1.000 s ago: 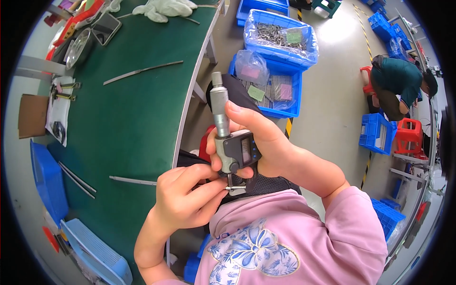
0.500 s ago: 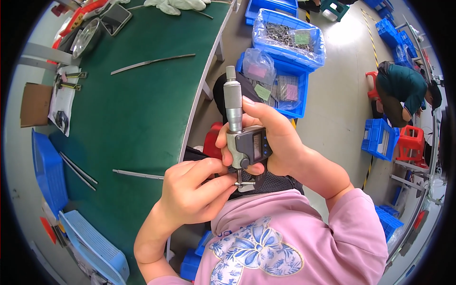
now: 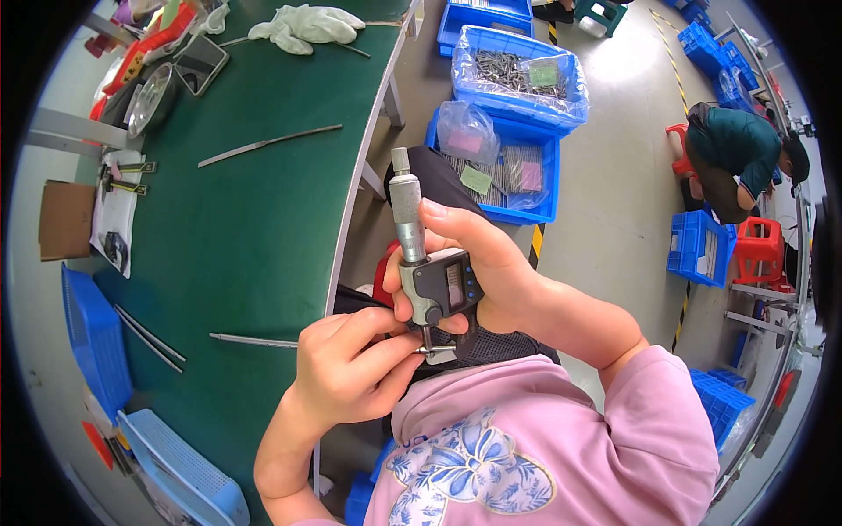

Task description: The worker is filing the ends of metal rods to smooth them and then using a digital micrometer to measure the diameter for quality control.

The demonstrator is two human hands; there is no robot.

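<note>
My right hand [image 3: 500,267] is wrapped around a digital micrometer [image 3: 406,206], its thumb resting along the upper part. The micrometer stands tilted, thimble upward, with its small display facing me. At the lower end, a small thin metal pin [image 3: 440,349] lies across the measuring gap, between spindle and anvil. My left hand [image 3: 355,364] pinches the pin's near end at the fingertips, close against the micrometer frame. Whether the spindle touches the pin is too small to tell.
To my left a green table [image 3: 237,219] holds metal strips [image 3: 270,145], white gloves [image 3: 305,28] and blue baskets [image 3: 180,465]. Blue crates [image 3: 522,79] with metal parts stand on the floor ahead. A person [image 3: 737,153] bends over at right, near red stools [image 3: 759,250].
Both hands and the micrometer sit slightly lower and further left in the picture, and the surroundings have shifted too. The hold on the micrometer and pin looks the same.
</note>
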